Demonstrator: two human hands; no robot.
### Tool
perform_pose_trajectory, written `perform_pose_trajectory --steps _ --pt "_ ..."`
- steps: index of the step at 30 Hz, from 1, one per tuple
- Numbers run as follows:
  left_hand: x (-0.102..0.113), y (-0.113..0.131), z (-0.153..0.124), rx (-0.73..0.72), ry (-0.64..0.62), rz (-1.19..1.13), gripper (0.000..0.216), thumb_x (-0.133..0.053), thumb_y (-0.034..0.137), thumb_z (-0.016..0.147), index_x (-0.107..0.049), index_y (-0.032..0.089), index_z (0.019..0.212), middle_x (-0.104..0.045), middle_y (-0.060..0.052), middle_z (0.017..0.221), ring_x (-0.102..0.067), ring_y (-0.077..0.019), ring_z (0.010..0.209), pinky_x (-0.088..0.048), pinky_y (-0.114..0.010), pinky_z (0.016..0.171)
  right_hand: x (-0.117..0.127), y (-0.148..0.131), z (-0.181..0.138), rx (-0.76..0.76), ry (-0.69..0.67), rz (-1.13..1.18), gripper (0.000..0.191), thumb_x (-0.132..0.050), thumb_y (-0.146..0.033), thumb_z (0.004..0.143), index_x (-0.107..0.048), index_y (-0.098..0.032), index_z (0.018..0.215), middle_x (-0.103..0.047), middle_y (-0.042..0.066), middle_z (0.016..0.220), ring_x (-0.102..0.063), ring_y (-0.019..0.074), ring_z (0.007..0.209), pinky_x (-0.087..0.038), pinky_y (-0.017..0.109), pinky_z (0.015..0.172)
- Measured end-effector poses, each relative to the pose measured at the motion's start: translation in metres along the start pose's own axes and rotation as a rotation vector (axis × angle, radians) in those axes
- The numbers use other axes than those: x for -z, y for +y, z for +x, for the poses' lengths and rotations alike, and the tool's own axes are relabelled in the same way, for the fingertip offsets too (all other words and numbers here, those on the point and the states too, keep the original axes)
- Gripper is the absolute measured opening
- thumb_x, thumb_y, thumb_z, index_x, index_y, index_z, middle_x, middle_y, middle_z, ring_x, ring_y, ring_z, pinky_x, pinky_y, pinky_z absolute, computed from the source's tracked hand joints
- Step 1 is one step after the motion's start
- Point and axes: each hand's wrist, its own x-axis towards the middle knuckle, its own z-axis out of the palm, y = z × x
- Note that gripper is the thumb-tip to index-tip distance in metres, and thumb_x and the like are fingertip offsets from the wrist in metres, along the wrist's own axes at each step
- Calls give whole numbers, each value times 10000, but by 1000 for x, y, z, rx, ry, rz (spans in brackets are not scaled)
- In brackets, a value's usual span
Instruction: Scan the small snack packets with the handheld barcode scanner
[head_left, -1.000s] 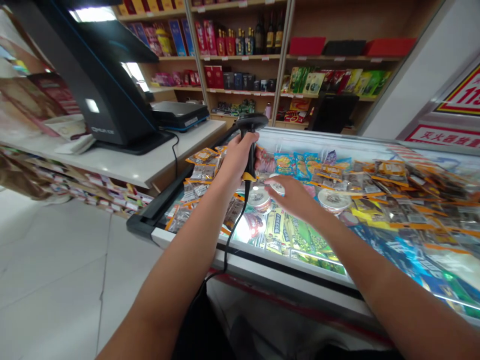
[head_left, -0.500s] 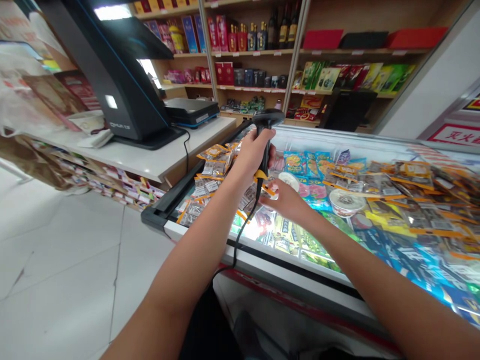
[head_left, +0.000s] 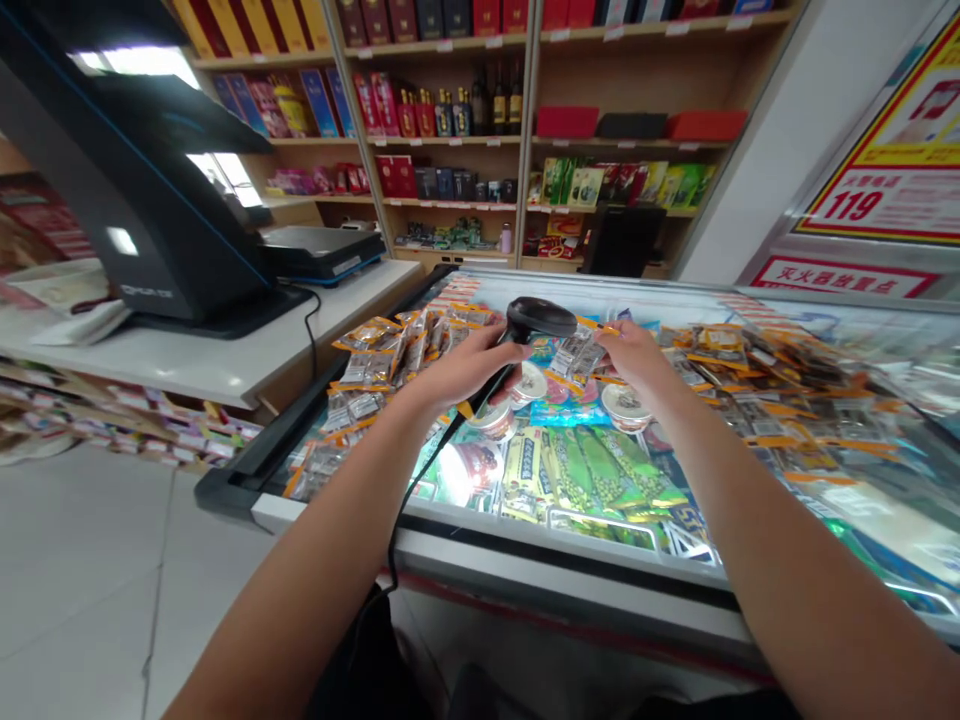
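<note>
My left hand (head_left: 484, 362) is wrapped round the handle of a black corded barcode scanner (head_left: 536, 318), whose head points right. Pinched in my right hand (head_left: 628, 345) is a small clear snack packet with orange edges (head_left: 576, 352), held just in front of the scanner head. Both hands are above the glass top of a chest freezer (head_left: 600, 560). To the left on the glass lies a pile of similar snack packets (head_left: 371, 365). A larger heap of packets (head_left: 780, 390) spreads over the right side. Through the glass show ice-cream tubs (head_left: 626, 403) and green wrapped ices (head_left: 600, 465).
A white counter (head_left: 247, 350) on the left carries a black checkout machine (head_left: 165, 220) and a scale (head_left: 322, 250). Shelves (head_left: 450, 140) of bottles and boxes stand behind the freezer. The scanner's cable (head_left: 401, 510) hangs over the front edge. Red signs (head_left: 847, 278) are at the right.
The scanner has tilted over to face right and come lower. My right hand has moved up and right, lifting a snack packet to the scanner head. The view has shifted right.
</note>
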Motion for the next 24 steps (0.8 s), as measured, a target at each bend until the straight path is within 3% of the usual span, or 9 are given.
perform_pose_trajectory --steps 7,13,15,17,20,22,24 --pt "-6 -9 2 18 -42 31 148 -587 328 890 -493 223 847 -547 23 611 -507 -96 426 -348 -241 409 -1 13 7 49 -40 -40 125 -614 -291 882 -573 -222 977 -657 11 763 -649 182 630 -517 293 592" --pt "-3 0 0 -14 8 -21 191 -594 341 887 -473 212 814 -547 26 603 -498 -81 417 -331 -231 411 18 10 10 293 150 -429 284 -575 -395 908 -625 -203 1112 -575 0 631 -548 197 545 -457 319 589" --pt "-1 7 -1 -56 69 -69 204 -580 345 887 -460 208 795 -533 34 584 -484 -73 408 -326 -223 409 29 10 9 392 246 -632 356 -559 -370 910 -632 -171 1197 -644 69 738 -615 251 677 -487 382 708" --pt "5 16 -5 -96 174 -121 205 -575 350 873 -448 211 793 -521 45 569 -469 -69 396 -325 -217 404 36 13 8 469 338 -825 438 -566 -333 896 -618 -120 1275 -692 187 979 -643 350 928 -473 478 861" --pt "19 26 -23 -121 340 -160 242 -610 390 830 -439 220 826 -532 52 573 -468 -77 392 -325 -214 393 29 15 0 570 442 -946 544 -579 -341 901 -573 -94 1386 -578 297 1321 -491 481 1242 -398 613 984" --pt "34 30 -43 -111 423 -171 278 -642 413 794 -449 218 838 -534 52 577 -467 -80 393 -329 -213 388 10 12 -10 682 408 -899 546 -573 -374 918 -577 -130 1406 -528 271 1413 -432 475 1321 -374 644 1032" --pt "52 29 -71 -84 505 -186 288 -660 414 766 -473 210 846 -520 53 569 -451 -80 384 -323 -213 376 -20 8 -24 811 239 -805 509 -548 -405 939 -600 -166 1385 -549 216 1420 -462 411 1336 -370 614 1092"
